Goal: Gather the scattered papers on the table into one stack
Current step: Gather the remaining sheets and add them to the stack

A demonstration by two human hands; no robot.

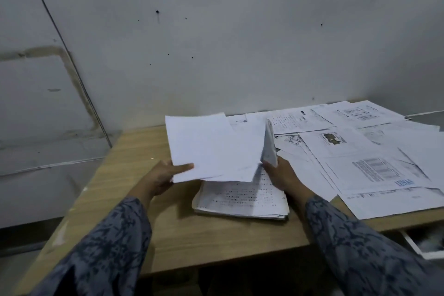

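Wooden table (168, 230), hands (165, 175) gripping sheets (211, 146)

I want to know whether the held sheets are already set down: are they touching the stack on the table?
Cannot tell. In the head view the held sheets, gripped by both hands, overlap the stack and hide any gap or contact.

On the wooden table (134, 151) there is 1 stack of papers (242, 202) near its front edge. Above that stack, 2 hands, the left hand (163, 175) and the right hand (280, 173), hold 1 raised bundle of sheets (211, 146). To the right of the stack lie at least 8 loose overlapping sheets (360, 151); the exact number cannot be told.
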